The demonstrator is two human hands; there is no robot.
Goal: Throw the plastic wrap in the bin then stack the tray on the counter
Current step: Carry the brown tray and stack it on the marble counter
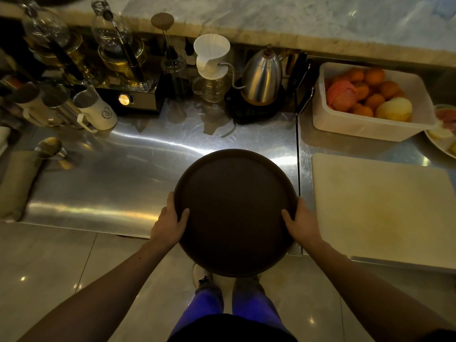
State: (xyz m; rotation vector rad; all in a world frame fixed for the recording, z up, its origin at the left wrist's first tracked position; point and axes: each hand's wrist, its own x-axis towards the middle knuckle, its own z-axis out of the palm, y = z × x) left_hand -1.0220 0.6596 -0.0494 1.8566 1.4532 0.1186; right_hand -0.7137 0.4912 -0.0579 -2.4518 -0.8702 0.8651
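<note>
A round dark brown tray (234,208) is held level in front of me, its far half over the steel counter (123,174) and its near half over the floor. My left hand (170,223) grips its left rim, thumb on top. At the opposite rim my right hand (302,222) holds on the same way. The tray carries nothing. No plastic wrap or bin is in view.
A white cutting board (380,208) lies right of the tray. Behind it stands a white tub of oranges (370,99). A gooseneck kettle (264,75), a pour-over dripper (212,58), glass brewers and milk jugs (96,107) line the counter's back. Marble ledge beyond.
</note>
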